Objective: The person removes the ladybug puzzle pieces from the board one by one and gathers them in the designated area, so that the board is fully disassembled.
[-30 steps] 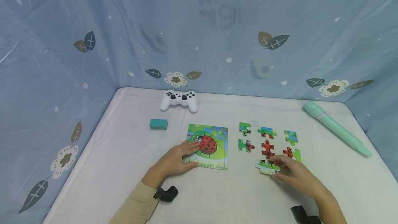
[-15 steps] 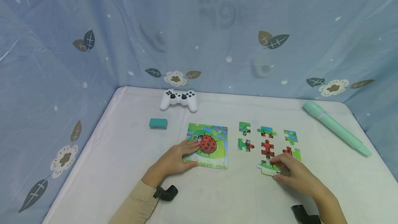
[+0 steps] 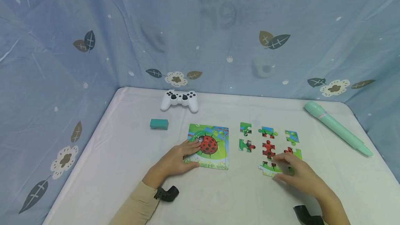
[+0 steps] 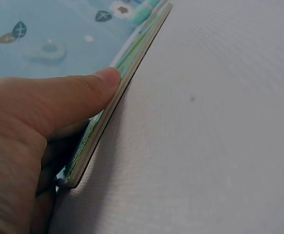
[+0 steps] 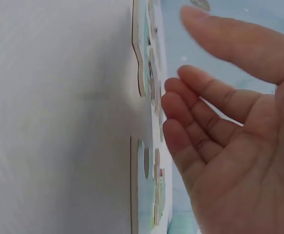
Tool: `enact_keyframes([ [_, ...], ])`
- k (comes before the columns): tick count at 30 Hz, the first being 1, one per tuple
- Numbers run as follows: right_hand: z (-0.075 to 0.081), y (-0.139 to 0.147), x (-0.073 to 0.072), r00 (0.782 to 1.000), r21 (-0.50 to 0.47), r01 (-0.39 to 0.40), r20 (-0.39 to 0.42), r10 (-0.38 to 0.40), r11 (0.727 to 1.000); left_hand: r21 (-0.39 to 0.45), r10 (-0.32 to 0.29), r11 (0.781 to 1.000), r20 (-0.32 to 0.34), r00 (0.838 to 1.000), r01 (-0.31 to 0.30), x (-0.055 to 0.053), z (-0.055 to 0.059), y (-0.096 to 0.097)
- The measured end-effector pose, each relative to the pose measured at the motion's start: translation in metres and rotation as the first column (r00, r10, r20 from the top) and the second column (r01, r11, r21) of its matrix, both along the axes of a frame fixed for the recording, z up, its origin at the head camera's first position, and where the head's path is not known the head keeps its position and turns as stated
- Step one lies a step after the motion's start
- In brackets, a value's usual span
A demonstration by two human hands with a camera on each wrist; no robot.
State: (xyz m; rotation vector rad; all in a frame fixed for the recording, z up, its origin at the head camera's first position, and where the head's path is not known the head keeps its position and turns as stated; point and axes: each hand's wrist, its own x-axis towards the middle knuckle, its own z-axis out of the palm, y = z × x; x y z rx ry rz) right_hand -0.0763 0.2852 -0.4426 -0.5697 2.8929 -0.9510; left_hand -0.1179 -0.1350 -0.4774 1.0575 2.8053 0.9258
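Note:
My left hand (image 3: pixel 178 160) rests on the lower left of a square puzzle board (image 3: pixel 218 160) with a ladybug picture. In the left wrist view the thumb (image 4: pixel 90 90) touches the board's edge; the other fingers are mostly hidden. My right hand (image 3: pixel 298 174) hovers, fingers apart and holding nothing, beside a green-and-white jigsaw piece (image 3: pixel 270 172). It partly covers another green piece (image 3: pixel 291 171) at the lower right. In the right wrist view, the right hand (image 5: pixel 234 117) shows its palm, with thin pieces (image 5: pixel 135 195) flat on the table beyond the fingertips.
Several spaced jigsaw pieces lie in rows, including a red spotted piece (image 3: pixel 268 149) and a blue-green corner piece (image 3: pixel 292 136). A white game controller (image 3: pixel 180 101) and a teal block (image 3: pixel 159 124) lie at the back left. A mint-green microphone-shaped object (image 3: pixel 339 128) lies right.
The green-and-white piece has shifted slightly right and down. My right hand has let go of it and drawn a little to the right. My left hand stays on the board.

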Motion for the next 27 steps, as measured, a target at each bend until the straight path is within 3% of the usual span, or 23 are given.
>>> enact_keyframes([
  [3, 0.001, -0.003, -0.001, 1.000, -0.060, -0.010, 0.010, 0.011, 0.998, 0.003, -0.009, 1.000, -0.003, 1.000, 0.009, 0.000, 0.000, 0.000],
  [9, 0.002, -0.021, -0.006, 0.994, -0.214, -0.103, 0.015, 0.109, 0.971, -0.005, -0.005, 1.000, -0.004, 1.000, 0.005, 0.000, 0.000, 0.000],
  [19, 0.004, -0.078, -0.025, 0.968, -0.252, -0.222, 0.060, 0.244, 0.942, 0.040, 0.037, 0.998, 0.057, 0.998, -0.039, 0.002, 0.000, -0.002],
  [27, 0.004, -0.130, -0.040, 0.926, -0.293, -0.323, 0.097, 0.364, 0.900, 0.014, 0.112, 0.994, 0.011, 0.994, -0.112, -0.003, -0.001, -0.018],
])
